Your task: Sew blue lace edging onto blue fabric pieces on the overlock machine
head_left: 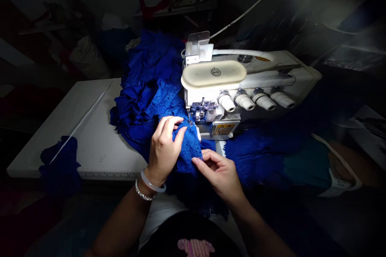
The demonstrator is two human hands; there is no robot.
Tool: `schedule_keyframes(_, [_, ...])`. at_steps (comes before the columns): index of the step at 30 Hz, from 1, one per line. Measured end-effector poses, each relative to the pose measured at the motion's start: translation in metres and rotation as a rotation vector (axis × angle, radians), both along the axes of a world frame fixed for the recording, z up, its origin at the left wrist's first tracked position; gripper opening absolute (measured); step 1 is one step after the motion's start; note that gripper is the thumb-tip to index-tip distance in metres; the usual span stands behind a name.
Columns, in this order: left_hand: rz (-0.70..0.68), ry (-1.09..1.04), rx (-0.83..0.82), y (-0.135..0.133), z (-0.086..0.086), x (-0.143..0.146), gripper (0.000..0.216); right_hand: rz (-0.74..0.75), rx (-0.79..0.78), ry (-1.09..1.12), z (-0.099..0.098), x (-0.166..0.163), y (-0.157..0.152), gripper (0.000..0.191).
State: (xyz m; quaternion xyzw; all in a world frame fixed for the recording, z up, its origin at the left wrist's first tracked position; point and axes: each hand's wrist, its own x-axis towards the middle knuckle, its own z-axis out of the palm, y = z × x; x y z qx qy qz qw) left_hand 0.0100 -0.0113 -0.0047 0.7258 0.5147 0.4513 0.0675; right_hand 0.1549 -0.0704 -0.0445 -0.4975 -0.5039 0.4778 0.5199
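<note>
Deep gloom all around the frame, and one hard pool of light right in the middle! Brightest on the white overlock machine, a soft glare across its pale top cover, the source out of view, apparently overhead. Strong, clean light on the left hand and right hand, crisp dark shadows under the fingers on the blue lace. Falling away fast across the white table, dim by its far corner. Background shelves murky, soft, barely readable. Over on the right, grey streaky smearing, real blur there! Corners nearly black, edges stretched and bowed.
</note>
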Motion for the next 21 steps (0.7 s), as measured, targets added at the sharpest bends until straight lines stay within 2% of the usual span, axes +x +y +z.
schedule_keyframes(3, [-0.002, 0.068, 0.05, 0.0, 0.001, 0.0, 0.008, 0.024, -0.01, -0.025, -0.001, 0.0, 0.006, 0.03])
schedule_keyframes(6, [-0.078, 0.196, 0.026, -0.005, 0.003, -0.004, 0.009, 0.152, 0.011, -0.097, 0.006, 0.006, 0.013, 0.018])
schedule_keyframes(9, [-0.179, 0.385, 0.063, -0.016, 0.005, -0.011, 0.024, 0.339, -0.021, -0.168, 0.017, 0.015, 0.015, 0.058])
schedule_keyframes(11, [-0.247, 0.456, 0.105, -0.025, 0.004, -0.015, 0.032, 0.435, -0.066, -0.21, 0.023, 0.02, 0.011, 0.072])
schedule_keyframes(15, [-0.318, 0.48, 0.097, -0.035, 0.002, -0.018, 0.038, 0.469, -0.119, -0.258, 0.027, 0.025, 0.002, 0.083])
schedule_keyframes(21, [-0.247, 0.502, 0.034, -0.035, 0.003, -0.01, 0.037, 0.458, -0.149, -0.228, 0.026, 0.025, 0.002, 0.087])
